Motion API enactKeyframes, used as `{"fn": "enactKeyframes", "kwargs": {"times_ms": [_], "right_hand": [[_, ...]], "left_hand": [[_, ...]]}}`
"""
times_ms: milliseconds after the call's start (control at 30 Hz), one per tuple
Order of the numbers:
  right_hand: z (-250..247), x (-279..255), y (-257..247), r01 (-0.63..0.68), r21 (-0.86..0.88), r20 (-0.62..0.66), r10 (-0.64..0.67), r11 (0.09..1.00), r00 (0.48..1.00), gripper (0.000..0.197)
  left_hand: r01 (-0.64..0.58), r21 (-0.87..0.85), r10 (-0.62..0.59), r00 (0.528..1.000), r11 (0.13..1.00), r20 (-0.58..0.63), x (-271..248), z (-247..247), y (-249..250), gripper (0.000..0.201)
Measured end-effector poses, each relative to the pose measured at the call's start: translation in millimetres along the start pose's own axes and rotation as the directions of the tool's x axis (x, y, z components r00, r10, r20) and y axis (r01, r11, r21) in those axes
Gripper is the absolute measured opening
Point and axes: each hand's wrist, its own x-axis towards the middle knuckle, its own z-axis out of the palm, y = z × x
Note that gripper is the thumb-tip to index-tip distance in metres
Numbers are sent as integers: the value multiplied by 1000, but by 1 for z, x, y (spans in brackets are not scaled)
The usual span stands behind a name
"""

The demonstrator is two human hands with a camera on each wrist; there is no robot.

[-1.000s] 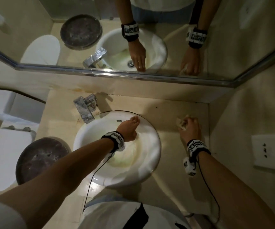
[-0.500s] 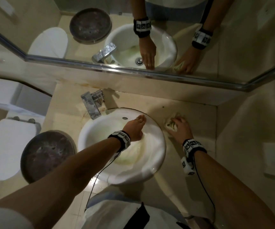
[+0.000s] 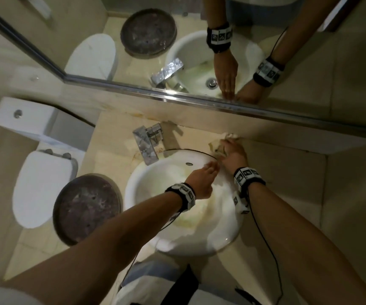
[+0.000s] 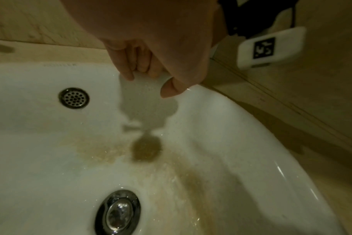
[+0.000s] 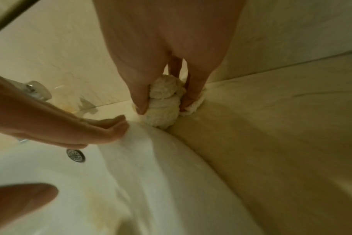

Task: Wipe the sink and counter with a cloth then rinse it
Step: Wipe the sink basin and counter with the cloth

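The white round sink (image 3: 147,186) is set in a beige counter (image 3: 287,183); its bowl shows yellow-brown stains round the drain (image 4: 118,211). My right hand (image 3: 232,156) pinches a bunched cream cloth (image 5: 164,103) between thumb and fingers and presses it on the counter, right against the sink's back-right rim. In the head view the cloth (image 3: 218,146) sticks out beyond the fingers, near the wall under the mirror. My left hand (image 3: 203,178) holds nothing. Its fingertips (image 4: 129,74) rest on the sink's rim, just left of the cloth and to the right of the overflow hole (image 4: 74,98).
A chrome faucet (image 3: 147,146) stands at the sink's back left. A mirror (image 3: 199,51) runs along the wall behind. To the left are a dark round lid (image 3: 87,208) and a white toilet (image 3: 43,188). A side wall closes the counter on the right.
My right hand has slid the cloth to the left along the counter, from the open stretch on the right to the sink's back rim. The left hand has stayed on the rim.
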Motion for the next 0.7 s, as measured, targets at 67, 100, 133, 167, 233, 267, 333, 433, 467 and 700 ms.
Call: {"fn": "enactKeyframes", "kwargs": {"times_ms": [67, 100, 133, 167, 233, 267, 333, 433, 467, 700], "right_hand": [[4, 14, -21, 2, 14, 17, -2, 1000, 1000, 60], [5, 18, -27, -4, 15, 18, 3, 1000, 1000, 60], [4, 21, -32, -16, 8, 25, 16, 1000, 1000, 62], [3, 22, -35, -28, 9, 37, 27, 1000, 999, 63], [-1, 21, -35, -39, 24, 52, 37, 999, 998, 61], [-4, 20, -34, -38, 27, 54, 36, 999, 998, 58], [-10, 10, -31, -38, 31, 27, 38, 999, 999, 51], [-16, -16, -20, -10, 37, -90, 14, 999, 996, 47], [-18, -25, -11, -9, 35, -130, 13, 999, 991, 46], [-32, -84, 66, -103, 38, -289, 110, 994, 951, 27]], "left_hand": [[-7, 2, 7, 1000, 1000, 15, 0, -3, -1, 79], [-11, 7, 11, 1000, 1000, 17, 0, -4, -1, 77], [-10, 11, 10, 1000, 1000, 21, 0, -6, -1, 75], [-11, 15, 11, 1000, 1000, 21, -1, -9, -1, 74], [-21, 21, 21, 1000, 1000, 21, 0, -10, -1, 75], [-22, 23, 22, 999, 999, 25, 1, -11, -1, 75], [-30, 33, 29, 999, 999, 38, 1, -14, -2, 76], [-37, 34, 35, 998, 999, 46, 0, -18, -3, 79], [-37, 29, 36, 998, 999, 43, -2, -19, -4, 80], [-10, 28, 11, 999, 1000, -30, -31, 1, -8, 77]]}}
